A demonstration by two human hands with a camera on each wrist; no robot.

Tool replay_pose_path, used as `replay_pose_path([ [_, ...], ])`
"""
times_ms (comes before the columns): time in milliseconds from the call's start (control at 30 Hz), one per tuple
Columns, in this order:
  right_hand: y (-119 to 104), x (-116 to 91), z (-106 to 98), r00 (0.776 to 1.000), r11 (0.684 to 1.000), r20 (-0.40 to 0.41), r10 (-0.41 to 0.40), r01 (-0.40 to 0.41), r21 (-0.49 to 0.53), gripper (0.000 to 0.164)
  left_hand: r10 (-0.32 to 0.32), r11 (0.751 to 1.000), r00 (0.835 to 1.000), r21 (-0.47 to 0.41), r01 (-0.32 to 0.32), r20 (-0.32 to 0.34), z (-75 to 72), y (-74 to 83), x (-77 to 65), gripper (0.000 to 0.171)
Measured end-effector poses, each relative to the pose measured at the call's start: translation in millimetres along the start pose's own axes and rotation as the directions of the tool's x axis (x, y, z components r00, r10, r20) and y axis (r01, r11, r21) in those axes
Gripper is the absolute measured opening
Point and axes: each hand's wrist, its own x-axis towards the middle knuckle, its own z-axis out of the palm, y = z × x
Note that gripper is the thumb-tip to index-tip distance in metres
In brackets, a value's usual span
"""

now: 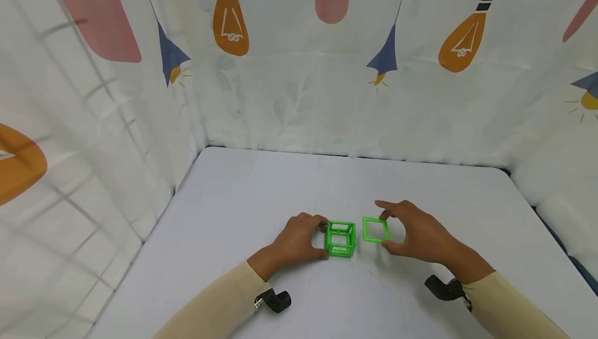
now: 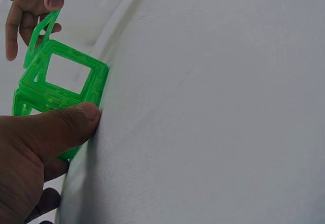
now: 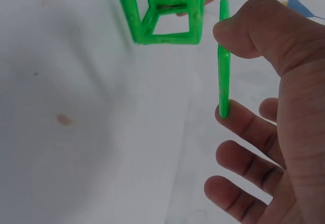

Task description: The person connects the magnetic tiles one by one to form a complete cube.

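A cube of green see-through square frames [image 1: 340, 239] stands on the white table, and my left hand [image 1: 299, 238] grips its left side between thumb and fingers. In the left wrist view the thumb presses along a lower edge of the cube [image 2: 71, 74]. To the right of it, my right hand [image 1: 418, 232] pinches a single green square frame tile [image 1: 376, 230] by its edges. The right wrist view shows this tile [image 3: 224, 59] edge-on between thumb and a fingertip, the other fingers spread. A narrow gap separates tile and cube in the head view.
A white cloth covers the table [image 1: 261, 188]. Behind and at the sides hang white curtains [image 1: 299, 100] printed with lamps and bulbs. Each wrist wears a black camera mount, such as the left one [image 1: 275, 300].
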Motion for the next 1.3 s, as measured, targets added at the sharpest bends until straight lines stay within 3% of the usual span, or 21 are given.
replay_pose_path([
  [400,-19,15,2,0.999,1.000,0.041,-0.009,0.008,0.010,0.089,0.002,1.000,1.000,0.006,-0.002,-0.004,0.7,-0.1,-0.1,0.070],
  [1000,-35,31,10,0.997,0.998,0.056,-0.057,0.056,0.021,0.089,0.018,1.000,1.000,0.010,-0.018,-0.009,1.5,-2.2,1.6,0.069],
  [1300,-39,36,15,0.995,0.998,0.085,-0.045,0.041,0.040,0.089,0.026,1.000,1.000,0.005,-0.026,-0.006,-0.5,-1.4,1.1,0.069],
])
